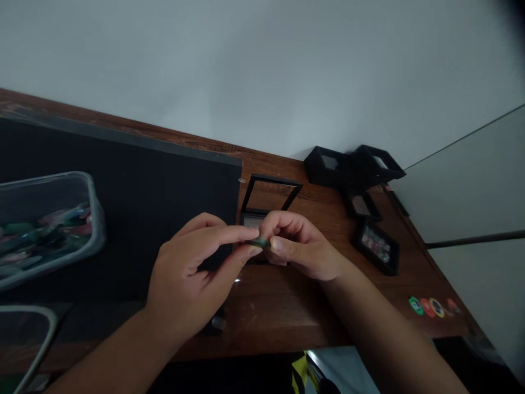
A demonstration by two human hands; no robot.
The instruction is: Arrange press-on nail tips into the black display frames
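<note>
My left hand (192, 273) and my right hand (301, 246) meet over the wooden table (287, 306). Both pinch the same small dark green object (260, 242) between thumb and fingertips; it is too small to name. Just behind the hands stands an open black display frame (268, 194) with its lid tilted up. The frame's lower half is partly hidden by my fingers.
A black mat (123, 191) covers the table's left part. A clear plastic tub (49, 224) of coloured pieces sits at the left, another container rim (36, 339) below it. Several black frames (356, 169) lie at the back right, one (377, 246) holding something. Coloured round chips (430, 306) lie near the right edge.
</note>
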